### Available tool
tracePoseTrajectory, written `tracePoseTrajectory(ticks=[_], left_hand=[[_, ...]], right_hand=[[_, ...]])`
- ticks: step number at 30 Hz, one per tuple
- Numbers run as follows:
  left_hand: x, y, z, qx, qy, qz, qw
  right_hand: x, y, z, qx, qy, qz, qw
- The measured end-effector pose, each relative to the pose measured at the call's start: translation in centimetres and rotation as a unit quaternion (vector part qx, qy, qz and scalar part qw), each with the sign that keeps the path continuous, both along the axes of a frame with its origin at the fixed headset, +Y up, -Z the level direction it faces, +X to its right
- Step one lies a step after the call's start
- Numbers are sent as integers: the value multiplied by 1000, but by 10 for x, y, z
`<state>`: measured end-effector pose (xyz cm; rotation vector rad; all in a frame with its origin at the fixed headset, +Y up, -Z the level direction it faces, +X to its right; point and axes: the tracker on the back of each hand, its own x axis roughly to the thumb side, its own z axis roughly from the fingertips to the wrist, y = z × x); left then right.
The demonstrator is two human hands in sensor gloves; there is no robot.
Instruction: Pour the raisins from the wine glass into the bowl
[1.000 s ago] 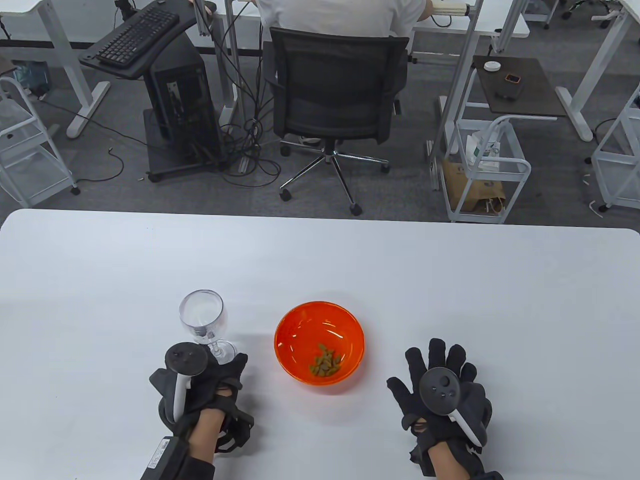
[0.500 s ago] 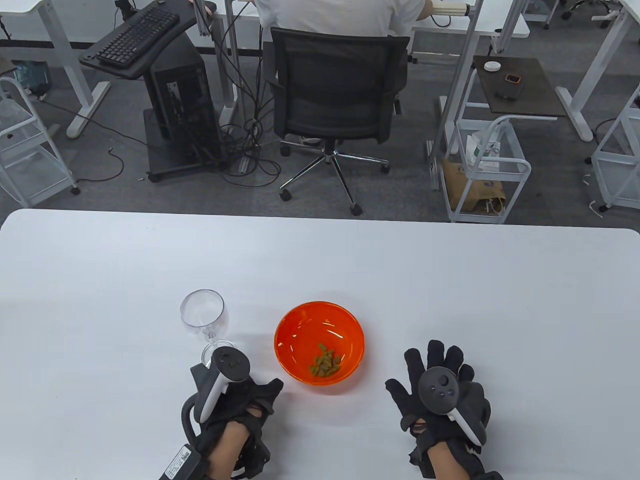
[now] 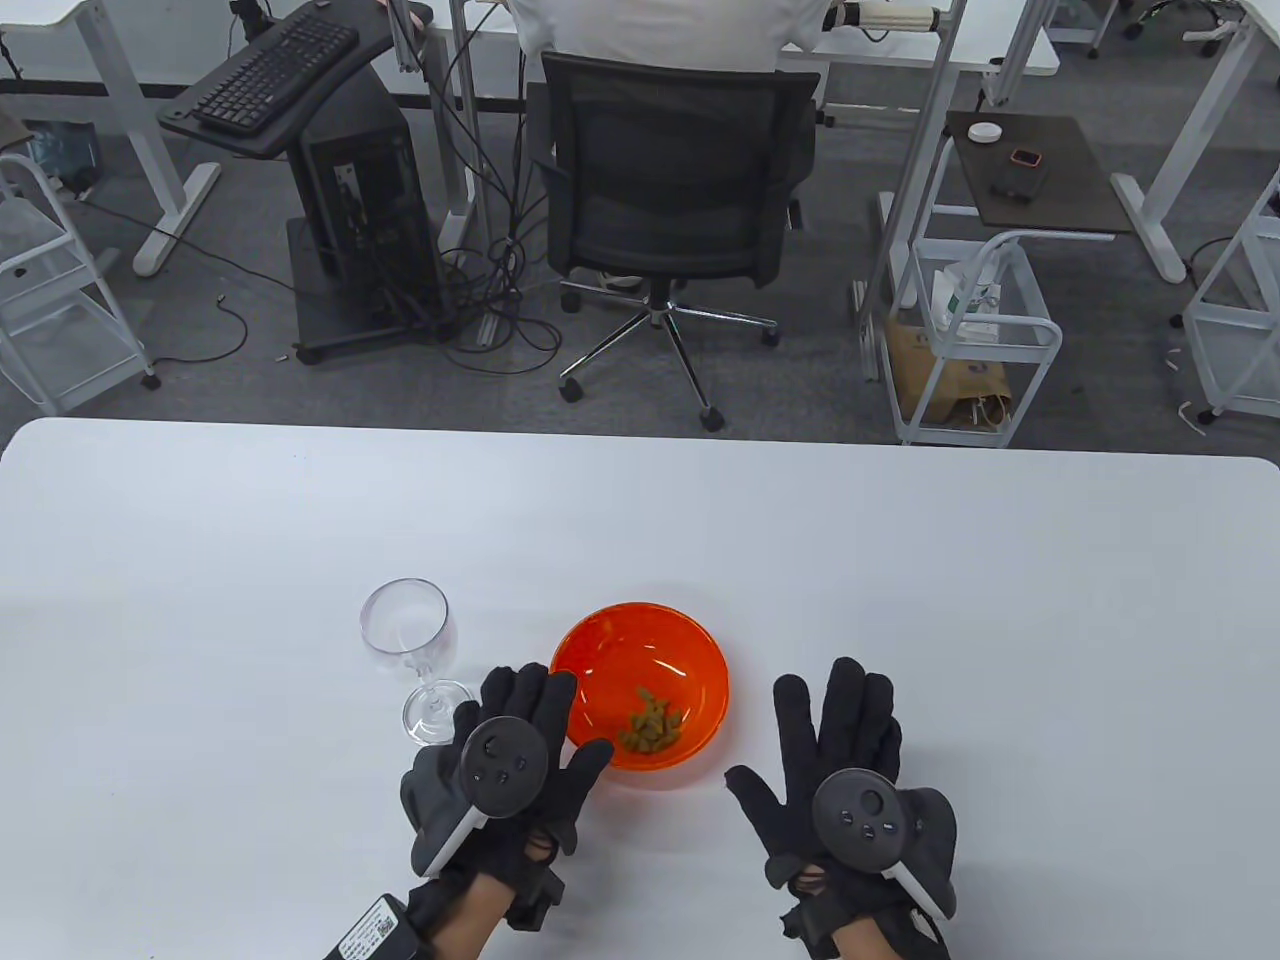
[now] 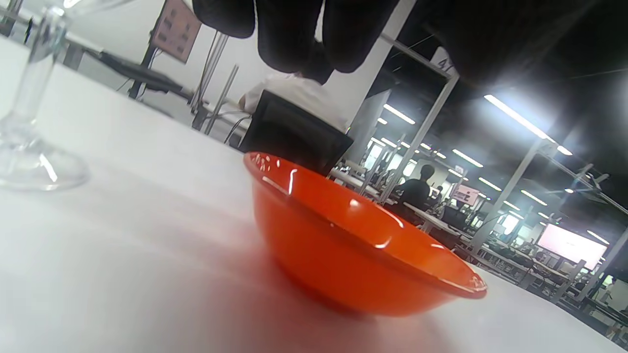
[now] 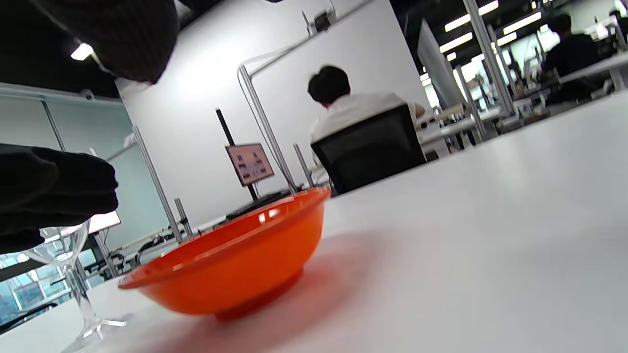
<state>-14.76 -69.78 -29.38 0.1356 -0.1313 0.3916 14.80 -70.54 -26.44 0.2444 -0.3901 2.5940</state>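
A clear wine glass [image 3: 408, 636] stands upright and empty on the white table, left of the orange bowl [image 3: 600, 650]. A small heap of raisins [image 3: 650, 726] lies in the bowl. My left hand [image 3: 520, 745] is open, fingers spread flat, just left of the bowl's near rim, holding nothing. My right hand [image 3: 835, 740] is open and flat on the table right of the bowl. The bowl also shows in the left wrist view [image 4: 353, 245] and right wrist view [image 5: 230, 264]. The glass foot shows in the left wrist view [image 4: 29, 162], the glass in the right wrist view [image 5: 73, 274].
The white table [image 3: 900, 560] stretches wide behind and to both sides of the bowl. Beyond its far edge are an office chair [image 3: 675, 190] with a seated person, a keyboard stand [image 3: 270, 80] and white carts [image 3: 975, 340].
My left hand has let go of the glass foot, moved right and opened flat beside the bowl. My right hand has shifted slightly left and forward. The glass stays upright.
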Motion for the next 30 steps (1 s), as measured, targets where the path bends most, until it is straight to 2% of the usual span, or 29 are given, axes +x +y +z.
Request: tracePoseTrajectory(ticks=[3,13,20,30], left_hand=[[2,3,3,19,5,-30,999],[-1,-9,-1,-23,23,-27,999],[0,-17,-4,-59,23,-35,997],[-4,-15,-4,-59,34,-26,997]], right_hand=[[1,5,4,29,-9,8,1000],[2,-8,-4,-40,5,25,999],[-3,-10,-3,-50,18,30,998],[-12,-17,-7,-73,33,52,995]])
